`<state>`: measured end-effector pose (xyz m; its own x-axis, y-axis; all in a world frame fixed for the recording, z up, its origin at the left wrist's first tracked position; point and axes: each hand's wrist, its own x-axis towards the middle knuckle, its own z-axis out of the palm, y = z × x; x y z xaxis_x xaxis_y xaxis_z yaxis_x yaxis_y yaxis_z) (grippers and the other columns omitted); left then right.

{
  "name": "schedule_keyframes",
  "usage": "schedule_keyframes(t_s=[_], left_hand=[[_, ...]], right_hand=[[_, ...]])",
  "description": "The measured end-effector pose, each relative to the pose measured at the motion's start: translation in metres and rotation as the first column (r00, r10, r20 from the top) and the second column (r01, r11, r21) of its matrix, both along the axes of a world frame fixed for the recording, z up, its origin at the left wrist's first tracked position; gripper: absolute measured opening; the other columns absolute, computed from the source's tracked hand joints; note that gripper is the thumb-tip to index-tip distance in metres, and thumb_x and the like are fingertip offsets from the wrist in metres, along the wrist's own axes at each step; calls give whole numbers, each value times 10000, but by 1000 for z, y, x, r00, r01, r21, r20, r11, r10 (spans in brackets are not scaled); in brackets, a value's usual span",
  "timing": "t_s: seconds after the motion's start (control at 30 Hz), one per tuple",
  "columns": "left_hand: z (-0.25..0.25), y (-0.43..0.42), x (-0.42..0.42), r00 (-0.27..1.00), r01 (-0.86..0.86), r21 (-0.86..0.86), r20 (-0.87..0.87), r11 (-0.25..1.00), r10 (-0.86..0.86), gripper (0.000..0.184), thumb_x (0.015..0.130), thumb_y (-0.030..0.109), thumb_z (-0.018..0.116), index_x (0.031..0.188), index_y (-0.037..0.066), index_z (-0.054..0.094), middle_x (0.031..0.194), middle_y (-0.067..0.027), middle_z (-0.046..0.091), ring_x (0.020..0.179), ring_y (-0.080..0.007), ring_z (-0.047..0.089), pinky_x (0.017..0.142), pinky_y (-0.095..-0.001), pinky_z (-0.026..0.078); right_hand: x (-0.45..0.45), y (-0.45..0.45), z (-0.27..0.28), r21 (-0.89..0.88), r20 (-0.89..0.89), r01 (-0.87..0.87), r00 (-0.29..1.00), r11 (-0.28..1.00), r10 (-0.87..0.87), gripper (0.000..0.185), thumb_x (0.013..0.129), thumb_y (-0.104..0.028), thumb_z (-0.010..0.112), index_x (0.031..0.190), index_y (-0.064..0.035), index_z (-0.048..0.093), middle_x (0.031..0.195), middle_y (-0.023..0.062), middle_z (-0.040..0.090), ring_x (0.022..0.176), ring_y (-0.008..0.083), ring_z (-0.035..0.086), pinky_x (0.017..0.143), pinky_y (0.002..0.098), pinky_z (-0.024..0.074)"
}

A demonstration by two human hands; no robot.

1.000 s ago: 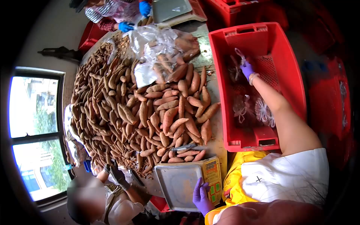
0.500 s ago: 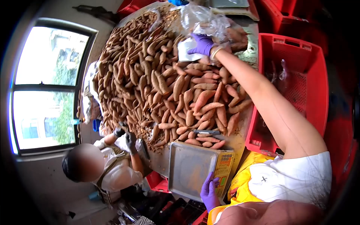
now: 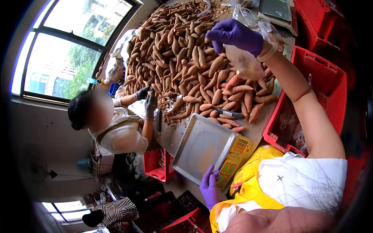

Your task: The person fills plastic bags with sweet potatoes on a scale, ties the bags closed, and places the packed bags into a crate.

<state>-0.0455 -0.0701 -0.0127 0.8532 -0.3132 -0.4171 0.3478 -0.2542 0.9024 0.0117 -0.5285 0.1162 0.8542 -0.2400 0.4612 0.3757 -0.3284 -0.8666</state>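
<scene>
My right hand [image 3: 236, 37], in a purple glove, is raised above the far right of a sweet potato pile [image 3: 182, 58]. Its fingers are closed on a thin clear plastic bag [image 3: 244, 66], which hangs below the hand; the sweet potatoes behind are blurred through it. My left hand [image 3: 210, 188], also purple-gloved, is at the near edge of a yellow weighing scale [image 3: 235, 157], its fingers stretched out and apart, holding nothing. The scale's metal tray [image 3: 204, 141] is bare. A dark, flat tool [image 3: 229, 113] lies among the sweet potatoes beside the scale.
A red crate [image 3: 338, 105] with plastic bags inside stands right of the table. A second scale [image 3: 275, 9] and clear bags [image 3: 244, 15] are at the far end. Across the table, a co-worker's gloved hands [image 3: 149, 103] are at the pile's edge. Another red crate [image 3: 155, 167] is beneath.
My right hand has lifted off the white sheet and come nearer, with a clear bag now hanging from it. My left hand's fingers have spread. The view has turned and shifted.
</scene>
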Motion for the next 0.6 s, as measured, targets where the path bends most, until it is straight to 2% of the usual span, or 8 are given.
schedule_keyframes(t_s=[0.17,0.23,0.27,0.33,0.37,0.47,0.53,0.6], left_hand=[[4,10,15,976,41,-26,216,999,-35,413,946,100,555,1345,2,514,1124,-125,643,967,-159,602,873,-291,481],[19,-5,15,723,-38,191,683,981,-105,642,891,186,639,1445,8,368,1307,-177,530,1142,-259,533,1003,-380,405],[22,-7,19,724,-47,191,682,980,-99,642,891,186,639,1445,8,368,1307,-177,530,1142,-259,533,1003,-380,405],[25,-8,23,344,-41,427,855,903,-388,796,873,270,653,1501,25,231,1442,-194,390,1282,-325,413,1067,-414,328],[15,-8,22,424,83,369,828,926,-368,793,855,257,669,1489,21,254,1447,-204,376,1331,-368,358,1096,-436,291],[-5,-3,13,394,61,430,819,901,-417,711,867,227,662,1463,31,327,1395,-198,438,1284,-357,417,1079,-425,323],[-26,10,4,554,226,348,722,910,-414,561,896,184,633,1406,52,440,1338,-181,500,1222,-331,483,1048,-396,367],[-43,22,-8,641,212,272,687,939,-343,442,919,151,611,1345,70,528,1276,-158,553,1164,-298,531,1009,-365,405]], right_hand=[[25,97,22,127,-122,-371,915,920,385,415,960,-354,582,718,-29,674,643,56,668,580,115,640,557,251,495],[34,134,14,242,-95,-512,833,824,545,433,975,-350,557,690,-48,680,637,41,670,562,90,608,550,235,456],[36,149,13,200,-110,-564,800,801,590,436,978,-347,551,687,-50,685,645,36,675,565,82,599,556,234,446],[37,178,11,113,-149,-675,714,729,684,444,983,-335,542,689,-43,702,664,23,687,597,68,590,599,230,443],[34,191,9,149,-166,-699,679,699,715,437,985,-324,538,707,-37,714,681,20,694,617,69,596,635,232,455],[39,208,-19,120,-215,-710,664,694,716,423,985,-315,539,724,-34,719,708,29,702,676,77,627,694,249,486],[36,213,-49,193,-256,-663,678,723,689,411,988,-301,536,756,-13,716,723,48,704,707,103,652,730,263,507],[23,215,-86,216,-292,-576,732,789,615,358,981,-258,553,793,2,712,755,57,707,737,114,659,744,264,513]])
